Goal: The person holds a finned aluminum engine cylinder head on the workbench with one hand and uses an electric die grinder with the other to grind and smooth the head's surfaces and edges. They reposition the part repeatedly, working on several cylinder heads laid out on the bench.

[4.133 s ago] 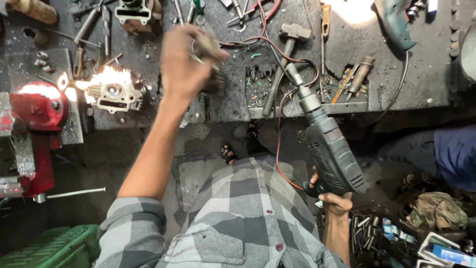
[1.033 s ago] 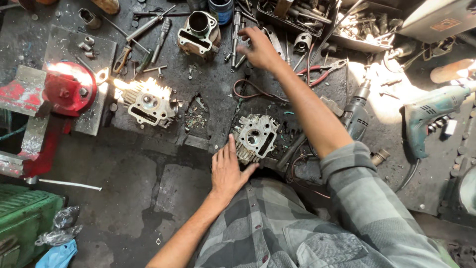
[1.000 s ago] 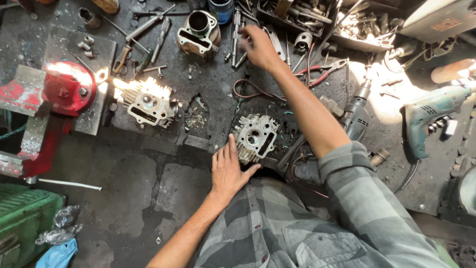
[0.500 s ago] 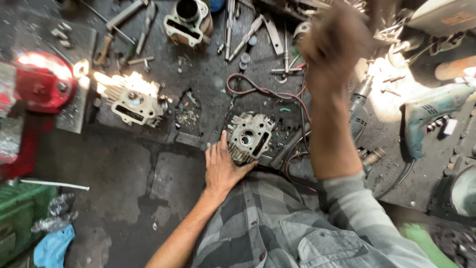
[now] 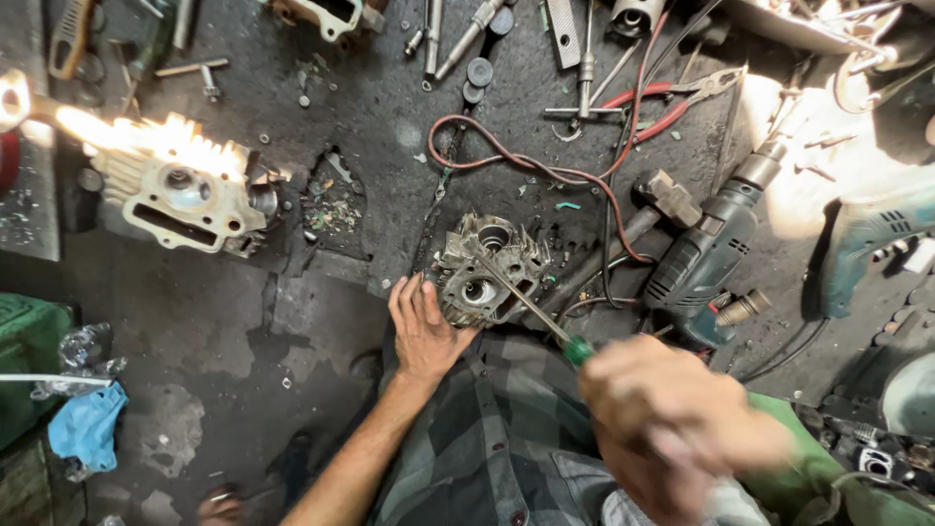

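Grey metal, dirty with oil, makes the small cylinder head [image 5: 487,268] that lies on the dark bench [image 5: 370,117] just in front of you. Your left hand [image 5: 424,331] rests flat against its near left side, the fingers stretched out and touching the casting, so this grip is released and only steadies the part. Your right hand [image 5: 672,409] is blurred but clenched around the green handle of a screwdriver [image 5: 531,312]; the thin shaft goes up and to the left, and its tip meets the cylinder head near a round opening.

Just right of the part lies a black electric drill [image 5: 706,253], with a hammer [image 5: 648,209] between them. A red cable [image 5: 516,161] curls on the bench behind the part, and red-handled pliers [image 5: 672,93] lie further back. Well apart on the left, a second, paler cylinder head [image 5: 185,190] shines in strong light. A blue cloth [image 5: 88,429] lies at the lower left.
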Demonstrator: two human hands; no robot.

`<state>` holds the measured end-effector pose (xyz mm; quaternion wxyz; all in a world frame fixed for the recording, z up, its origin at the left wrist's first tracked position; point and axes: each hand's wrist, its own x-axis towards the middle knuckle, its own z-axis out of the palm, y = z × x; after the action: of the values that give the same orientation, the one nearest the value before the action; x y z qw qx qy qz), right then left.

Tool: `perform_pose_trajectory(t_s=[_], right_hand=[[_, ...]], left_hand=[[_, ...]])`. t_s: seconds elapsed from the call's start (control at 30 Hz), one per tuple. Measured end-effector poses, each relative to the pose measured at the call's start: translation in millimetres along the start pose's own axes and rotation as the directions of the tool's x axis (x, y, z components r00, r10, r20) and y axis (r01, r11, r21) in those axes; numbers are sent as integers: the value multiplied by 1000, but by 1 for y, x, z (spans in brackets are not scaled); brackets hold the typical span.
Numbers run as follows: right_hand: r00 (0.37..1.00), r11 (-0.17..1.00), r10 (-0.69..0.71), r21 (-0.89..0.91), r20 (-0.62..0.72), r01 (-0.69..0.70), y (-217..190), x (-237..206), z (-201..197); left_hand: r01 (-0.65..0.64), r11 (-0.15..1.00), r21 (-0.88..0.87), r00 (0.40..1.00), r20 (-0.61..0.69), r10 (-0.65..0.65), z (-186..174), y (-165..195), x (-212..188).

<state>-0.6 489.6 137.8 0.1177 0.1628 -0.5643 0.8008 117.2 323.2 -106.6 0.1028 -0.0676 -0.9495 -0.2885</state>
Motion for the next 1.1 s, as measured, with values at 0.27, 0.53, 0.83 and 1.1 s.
perform_pose_trajectory(t_s=[0.27,0.53,0.83,1.1], right_hand=[[986,999,-5,-34,-167,-1,16,12,-23],[976,981,6,-188,-219,-48,20,42,7],[948,942,299,-125,-108,-311,31,18,10],[935,980,161,61,315,-189,43,12,0]], left_hand=[[-9,1000,27,1000,16,9,-1,3,1],[4,1000,28,1000,22,-5,-1,9,2],[33,999,-18,999,20,-33,-3,12,0],[33,999,-40,999,27,-32,-4,2,-2]])
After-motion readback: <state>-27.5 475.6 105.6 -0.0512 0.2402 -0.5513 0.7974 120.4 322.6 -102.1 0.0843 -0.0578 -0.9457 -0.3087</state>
